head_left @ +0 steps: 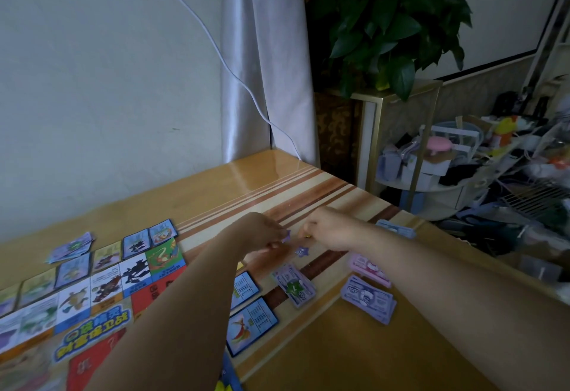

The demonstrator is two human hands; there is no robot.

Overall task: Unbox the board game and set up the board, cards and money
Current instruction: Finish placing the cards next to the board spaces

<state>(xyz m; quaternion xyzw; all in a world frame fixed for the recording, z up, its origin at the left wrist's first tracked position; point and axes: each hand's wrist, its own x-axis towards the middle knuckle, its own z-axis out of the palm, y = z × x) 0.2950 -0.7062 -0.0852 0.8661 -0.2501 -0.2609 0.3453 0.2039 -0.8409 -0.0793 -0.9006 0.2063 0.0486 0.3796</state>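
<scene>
The left hand (262,233) pinched a small purple piece (287,238) in its fingertips. The right hand (330,230) was curled just beside it, but whether it held anything could not be told. Between both hands, slightly toward the person, a purple star token (301,251) marked "2" lay flat on the table (339,359). Nearer still, a purple banknote stack (368,298) read "5000". The game board (92,313) lay to the left, its title upside down and blurred.

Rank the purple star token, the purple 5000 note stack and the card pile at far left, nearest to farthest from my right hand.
1. purple star token, right beside the right hand.
2. purple 5000 note stack, closer to the person, right side.
3. card pile, far left.
</scene>
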